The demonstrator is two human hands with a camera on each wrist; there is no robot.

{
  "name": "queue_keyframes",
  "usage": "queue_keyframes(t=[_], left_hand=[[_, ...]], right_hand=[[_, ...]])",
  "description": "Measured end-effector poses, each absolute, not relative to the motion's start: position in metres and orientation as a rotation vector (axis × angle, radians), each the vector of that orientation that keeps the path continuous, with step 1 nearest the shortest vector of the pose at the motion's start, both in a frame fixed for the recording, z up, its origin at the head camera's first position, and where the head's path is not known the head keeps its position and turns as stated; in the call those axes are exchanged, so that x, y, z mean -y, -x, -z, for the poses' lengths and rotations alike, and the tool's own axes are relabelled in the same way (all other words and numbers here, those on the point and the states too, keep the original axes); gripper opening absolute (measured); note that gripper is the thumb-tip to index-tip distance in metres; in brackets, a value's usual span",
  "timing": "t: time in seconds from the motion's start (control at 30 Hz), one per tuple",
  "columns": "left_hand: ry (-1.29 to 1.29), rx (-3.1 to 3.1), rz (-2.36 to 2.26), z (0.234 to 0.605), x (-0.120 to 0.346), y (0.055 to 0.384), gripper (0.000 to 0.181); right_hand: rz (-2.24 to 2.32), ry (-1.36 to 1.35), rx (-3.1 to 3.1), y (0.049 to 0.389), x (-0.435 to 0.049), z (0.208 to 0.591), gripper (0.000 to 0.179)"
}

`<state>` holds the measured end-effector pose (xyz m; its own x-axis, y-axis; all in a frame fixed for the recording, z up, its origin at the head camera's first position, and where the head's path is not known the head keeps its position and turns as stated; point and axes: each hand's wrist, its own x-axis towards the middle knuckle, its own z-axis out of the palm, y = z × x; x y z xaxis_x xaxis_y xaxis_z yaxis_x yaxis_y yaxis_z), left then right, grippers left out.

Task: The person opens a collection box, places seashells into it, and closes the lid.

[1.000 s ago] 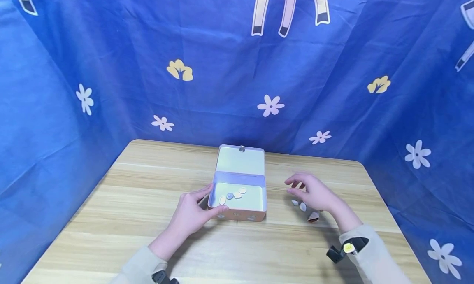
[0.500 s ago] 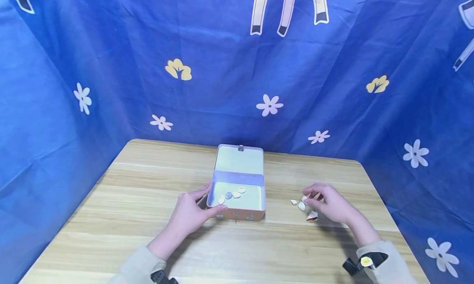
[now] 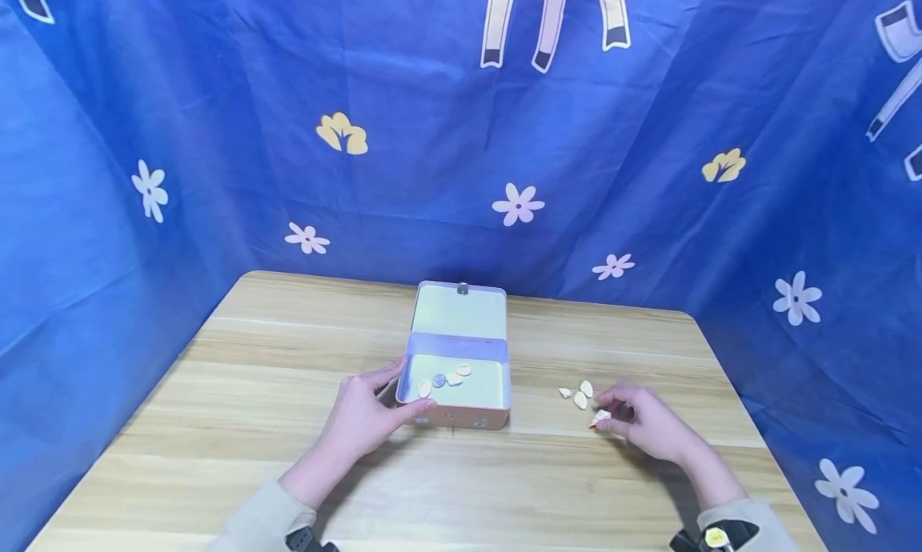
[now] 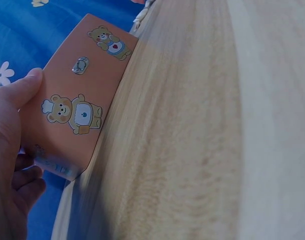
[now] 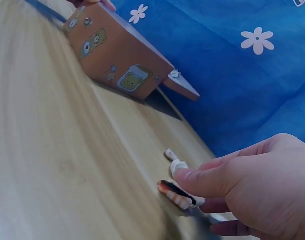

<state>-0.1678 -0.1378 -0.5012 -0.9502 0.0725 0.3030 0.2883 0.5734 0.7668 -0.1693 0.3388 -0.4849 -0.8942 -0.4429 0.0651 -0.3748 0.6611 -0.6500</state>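
One shell (image 5: 175,195) is lying beside my right fingers (image 5: 216,205), grip unclear; left fingers (image 4: 30,192) are clasping the box (image 4: 67,92), head view alone showing inside.

A creased blue cloth (image 3: 418,176) hangs behind the bench (image 3: 216,424) and along its left and right sides; white flowers (image 3: 518,206) with dark centres are scattered over it; two yellow leafy shapes (image 3: 342,134) sit higher up, one to the left, one to the right. Printed white legs (image 3: 495,24) with dark hooves reach down from the head view's top edge; the bench shows pale, streaked wood grain and rounded far corners.
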Motion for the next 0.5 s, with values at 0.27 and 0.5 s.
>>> queue_keyframes(t=[0.27, 0.5], left_hand=[[0.282, 2.585, 1.279, 0.498, 0.138, 0.166, 0.096], [0.271, 2.593, 1.280, 0.497, 0.138, 0.165, 0.096]], right_hand=[[1.026, 0.756, -2.794, 0.163, -0.340, 0.496, 0.032], [1.024, 0.781, -2.807, 0.162, -0.339, 0.500, 0.025]])
